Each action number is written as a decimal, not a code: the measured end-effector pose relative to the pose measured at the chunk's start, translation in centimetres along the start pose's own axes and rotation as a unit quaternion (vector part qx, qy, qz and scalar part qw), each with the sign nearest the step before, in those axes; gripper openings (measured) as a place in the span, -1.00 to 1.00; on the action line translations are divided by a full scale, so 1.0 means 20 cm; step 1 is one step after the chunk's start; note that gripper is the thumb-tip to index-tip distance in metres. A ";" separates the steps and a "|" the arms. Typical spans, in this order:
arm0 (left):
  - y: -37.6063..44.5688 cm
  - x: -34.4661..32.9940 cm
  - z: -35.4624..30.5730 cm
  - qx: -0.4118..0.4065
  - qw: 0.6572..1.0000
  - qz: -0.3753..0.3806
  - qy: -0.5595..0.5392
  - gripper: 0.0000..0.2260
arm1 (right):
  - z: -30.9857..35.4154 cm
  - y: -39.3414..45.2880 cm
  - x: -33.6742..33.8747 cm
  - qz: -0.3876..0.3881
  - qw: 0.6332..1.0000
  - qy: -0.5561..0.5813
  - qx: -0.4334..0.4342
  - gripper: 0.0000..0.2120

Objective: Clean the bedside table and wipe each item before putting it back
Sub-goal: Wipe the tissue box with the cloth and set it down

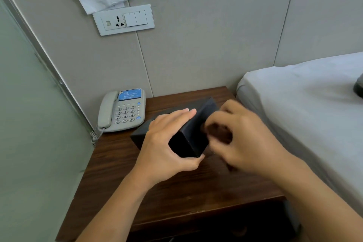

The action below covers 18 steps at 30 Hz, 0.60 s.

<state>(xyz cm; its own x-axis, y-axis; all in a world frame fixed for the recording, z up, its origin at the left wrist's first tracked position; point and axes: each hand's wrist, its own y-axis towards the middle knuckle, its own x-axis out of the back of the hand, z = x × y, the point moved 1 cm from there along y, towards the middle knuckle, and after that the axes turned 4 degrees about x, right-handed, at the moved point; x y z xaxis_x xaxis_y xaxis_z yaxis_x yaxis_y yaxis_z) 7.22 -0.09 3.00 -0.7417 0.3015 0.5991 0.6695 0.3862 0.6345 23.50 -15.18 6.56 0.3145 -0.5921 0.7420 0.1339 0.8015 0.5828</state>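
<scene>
The black box (193,133) is up off the bedside table (121,165) and tilted, caught between both hands above the middle of the dark wood top. The left hand (167,143) grips it from the left: four fingers lie flat and together over the upper face, fingertips reaching toward the far ridge, while the thumb hooks under the near bottom corner, so the near end face sits right in the crook of that hand. The right hand (235,137) comes in from the bed side, fingers curled against the box's right-hand face; it is blurred, and whether it pinches a cloth or only the box itself is not clear. The box's long axis runs from the near end, low by the left thumb, up and away toward the far right, with its far top corner pointing at the wall. A second dark slab, perhaps a lid or base, lies flat on the table just behind the left wrist. The grey telephone (122,111) sits at the table's far left corner, and the bed (306,108) runs alongside on the right.
</scene>
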 end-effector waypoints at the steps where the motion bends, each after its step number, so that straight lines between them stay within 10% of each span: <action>1: 0.00 0.00 0.00 0.001 1.000 0.004 -0.003 -0.12 | 0.07 -0.03 0.00 0.041 0.998 0.027 0.040 -0.82; 8: 0.00 -0.01 -0.01 -0.003 1.000 -0.014 0.003 -0.14 | -0.11 0.04 0.01 -0.009 0.998 -0.034 -0.057 -0.83; 14: 0.00 0.02 0.02 0.003 1.000 -0.014 -0.013 -0.13 | 0.07 -0.02 -0.03 0.056 0.996 0.057 0.037 -0.83; 18: -0.01 0.01 0.02 -0.002 1.000 -0.004 0.009 -0.13 | -0.13 0.09 -0.03 -0.061 0.996 0.025 -0.060 -0.88</action>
<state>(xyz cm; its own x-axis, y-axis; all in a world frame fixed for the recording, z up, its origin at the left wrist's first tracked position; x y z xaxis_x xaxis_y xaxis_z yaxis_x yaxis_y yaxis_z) 6.94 0.17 2.84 -0.7458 0.2822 0.6035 0.6642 0.3856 0.6405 26.03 -13.14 6.32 0.3353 -0.6824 0.6495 0.2834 0.7305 0.6213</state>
